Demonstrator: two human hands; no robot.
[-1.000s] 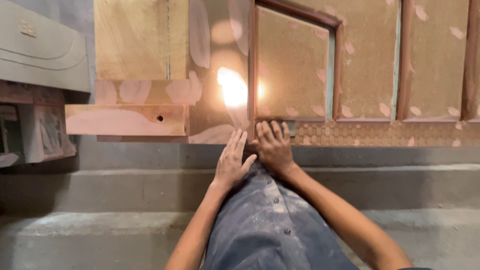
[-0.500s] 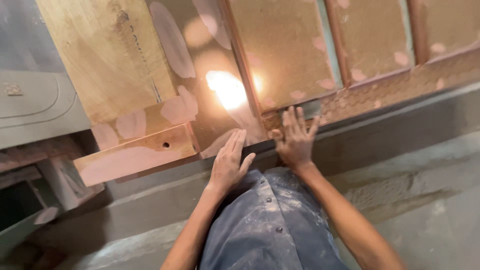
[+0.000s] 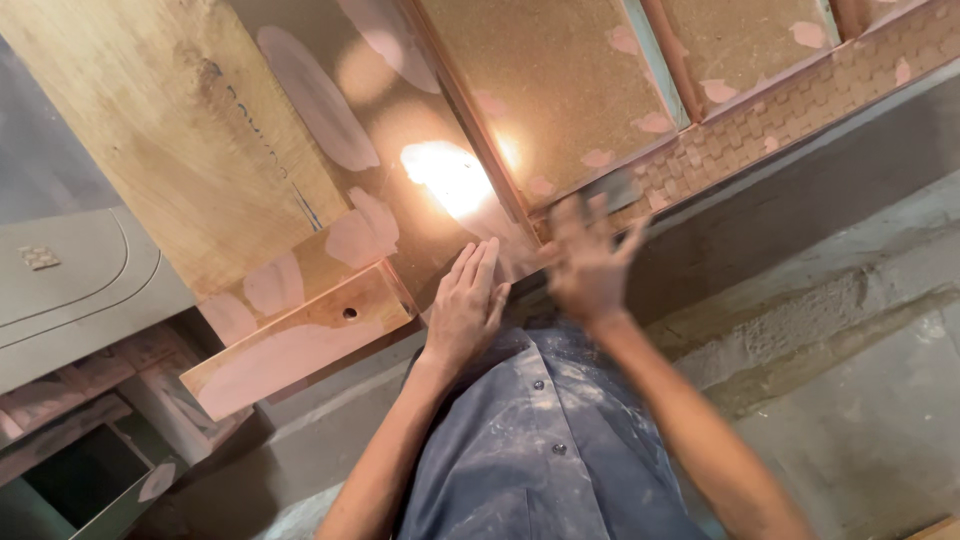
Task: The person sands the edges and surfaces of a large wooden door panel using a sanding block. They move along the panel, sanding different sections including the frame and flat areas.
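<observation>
Wood first: a large brown wooden panel with raised frame strips and pink filler patches [image 3: 560, 90] stands or leans ahead of the person, w/ a carved lattice-pattern border strip [image 3: 800, 100] along its lower edge. Both hands work at that lower edge, near a bright lamp glare on the surface.

Left hand [image 3: 465, 310]: flat, fingers together and straight, palm pressed on the panel face just below the glare. It grips nothing. Right hand [image 3: 588, 265]: fingers spread, blurred w/ motion, at the corner where a frame strip meets the lattice border. Can't tell if it touches the wood or holds anything small.

To the left, a separate pale plywood board w/ a drilled hole and pink filler smears [image 3: 300, 345] juts out beside the left hand, and a grey moulded cabinet door [image 3: 70, 290] sits further left. A dusty blue-grey button shirt [image 3: 540, 450] fills the lower middle.

Risks, as I judge them:
1. Filler patches may be soft; a flat palm could smear or dent 1 of them.
2. Panel looks propped, not clamped, so a hard push from 2 hands could shift or tip it.
3. Lattice edge and raw strip corners could give splinters to bare fingers moving fast.
4. Glare hides surface flaws right where the hands are working.
</observation>
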